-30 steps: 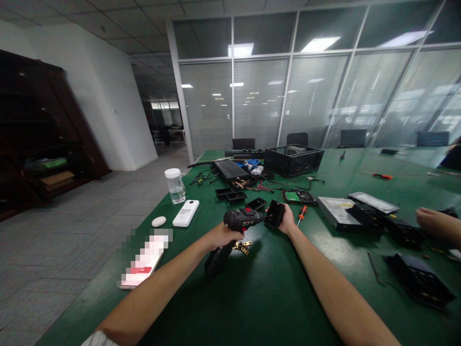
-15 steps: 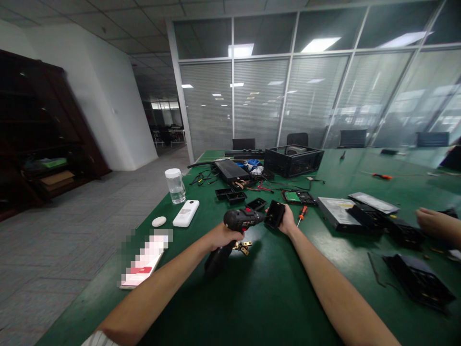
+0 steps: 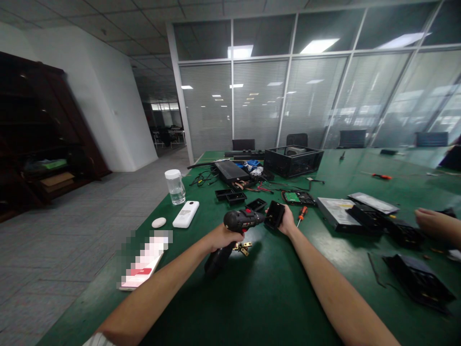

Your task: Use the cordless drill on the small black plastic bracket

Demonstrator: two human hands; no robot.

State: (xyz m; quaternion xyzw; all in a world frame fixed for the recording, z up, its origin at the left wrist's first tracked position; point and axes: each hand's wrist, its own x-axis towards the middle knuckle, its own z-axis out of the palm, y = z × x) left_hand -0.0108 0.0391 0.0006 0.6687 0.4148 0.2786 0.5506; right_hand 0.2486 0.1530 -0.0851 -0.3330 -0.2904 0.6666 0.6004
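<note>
Left hand (image 3: 224, 235): fingers closed round the grip of a black cordless drill (image 3: 238, 220), chuck pointing right. Right hand (image 3: 287, 221): fingers round a small black box (image 3: 274, 214), tilted, open side toward the drill. Chuck end sits right at the box; can't tell whether the bit touches it. Both are held above the green table (image 3: 266, 298).

Brass-coloured pieces (image 3: 245, 250) lie in a small pile below the drill. Black tray (image 3: 256, 204) just behind the drill and box; two more black trays (image 3: 236, 197) farther back, to the left. Orange-handled screwdriver (image 3: 302, 214) just right of the right hand, green circuit board (image 3: 292, 196) behind it. Silver drive (image 3: 338, 214) farther right, then a co-worker's hand (image 3: 430, 221) at the edge. Left side: white power bank (image 3: 186, 214), lidded bottle (image 3: 176, 188). Back: open black case (image 3: 293, 162).
</note>
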